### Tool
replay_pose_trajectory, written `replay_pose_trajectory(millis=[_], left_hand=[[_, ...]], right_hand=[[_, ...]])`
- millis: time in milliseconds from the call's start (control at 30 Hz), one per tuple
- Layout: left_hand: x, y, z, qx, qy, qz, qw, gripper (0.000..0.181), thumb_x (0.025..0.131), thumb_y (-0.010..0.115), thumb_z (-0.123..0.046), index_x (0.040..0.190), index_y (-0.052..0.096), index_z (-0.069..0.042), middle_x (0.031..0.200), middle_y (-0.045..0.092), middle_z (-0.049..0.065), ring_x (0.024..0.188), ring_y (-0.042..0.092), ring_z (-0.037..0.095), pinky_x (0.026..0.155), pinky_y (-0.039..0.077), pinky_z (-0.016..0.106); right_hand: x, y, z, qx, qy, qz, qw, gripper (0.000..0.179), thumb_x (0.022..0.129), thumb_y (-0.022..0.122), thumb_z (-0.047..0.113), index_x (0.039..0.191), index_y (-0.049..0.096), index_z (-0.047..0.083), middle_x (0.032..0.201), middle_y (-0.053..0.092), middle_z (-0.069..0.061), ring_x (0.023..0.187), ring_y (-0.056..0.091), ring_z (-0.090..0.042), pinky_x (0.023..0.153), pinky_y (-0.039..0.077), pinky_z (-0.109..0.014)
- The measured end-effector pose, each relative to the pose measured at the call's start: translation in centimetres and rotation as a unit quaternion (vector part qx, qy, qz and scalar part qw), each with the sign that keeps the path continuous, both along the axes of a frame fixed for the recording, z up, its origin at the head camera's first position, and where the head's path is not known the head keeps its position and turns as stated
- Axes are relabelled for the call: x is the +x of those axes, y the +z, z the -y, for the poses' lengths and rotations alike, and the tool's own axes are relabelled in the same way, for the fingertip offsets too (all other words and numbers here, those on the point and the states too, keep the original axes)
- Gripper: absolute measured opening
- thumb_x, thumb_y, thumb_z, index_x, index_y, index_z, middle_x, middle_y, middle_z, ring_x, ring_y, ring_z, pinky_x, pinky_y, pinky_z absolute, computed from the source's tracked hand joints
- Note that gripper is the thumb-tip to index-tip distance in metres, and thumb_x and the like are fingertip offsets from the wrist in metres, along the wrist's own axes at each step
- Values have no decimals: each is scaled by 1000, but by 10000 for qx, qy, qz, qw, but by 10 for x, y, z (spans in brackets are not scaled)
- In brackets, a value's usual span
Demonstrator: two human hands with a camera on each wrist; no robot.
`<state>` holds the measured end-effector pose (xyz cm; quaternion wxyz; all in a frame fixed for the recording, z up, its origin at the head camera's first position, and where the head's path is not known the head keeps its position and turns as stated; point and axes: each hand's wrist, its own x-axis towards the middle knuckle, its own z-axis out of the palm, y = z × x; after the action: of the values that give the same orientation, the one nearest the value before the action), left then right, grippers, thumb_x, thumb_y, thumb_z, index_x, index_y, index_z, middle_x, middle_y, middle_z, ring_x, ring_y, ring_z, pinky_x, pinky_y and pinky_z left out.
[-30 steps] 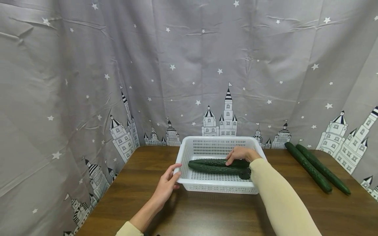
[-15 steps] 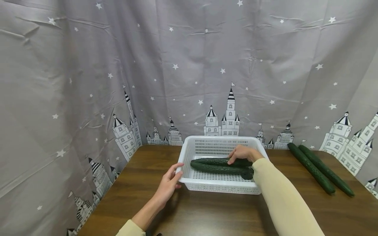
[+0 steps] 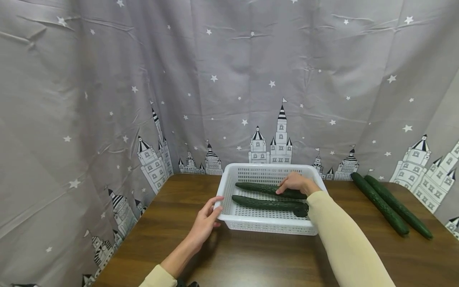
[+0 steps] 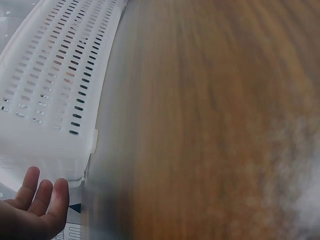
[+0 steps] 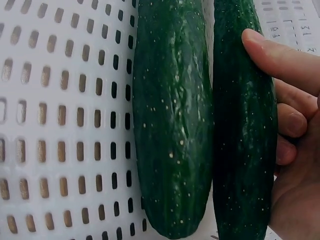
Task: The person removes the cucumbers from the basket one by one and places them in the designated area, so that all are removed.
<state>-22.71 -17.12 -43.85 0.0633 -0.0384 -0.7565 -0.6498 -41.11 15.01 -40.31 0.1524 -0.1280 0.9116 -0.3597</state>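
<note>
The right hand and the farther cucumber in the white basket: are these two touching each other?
Touching. The right wrist view shows it: the right hand grips the farther cucumber, and of its fingers the thumb lies plainly on the peel.

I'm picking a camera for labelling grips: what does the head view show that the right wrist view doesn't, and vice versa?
Only the head view: the left hand at the basket's left rim, two cucumbers on the table, and the yellow sleeves.

Only the right wrist view: curled fingers at the far cucumber's far side, and clear pale specks on the skins.

Both: the right hand gripping the far cucumber, the near cucumber beside it, and the basket's perforated floor.
</note>
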Motion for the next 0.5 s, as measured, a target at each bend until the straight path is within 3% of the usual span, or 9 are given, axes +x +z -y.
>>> replay_pose_trajectory(millis=[500], left_hand=[[1,1,0,72,-70,16,9999,37,104,56,-25,140,54,-18,130,61,22,100,62,23,79,52,41]], right_hand=[[-2,-8,-2,231,84,141,9996,47,81,83,28,120,73,3,139,60,-20,131,51,-43,107,43,-54]])
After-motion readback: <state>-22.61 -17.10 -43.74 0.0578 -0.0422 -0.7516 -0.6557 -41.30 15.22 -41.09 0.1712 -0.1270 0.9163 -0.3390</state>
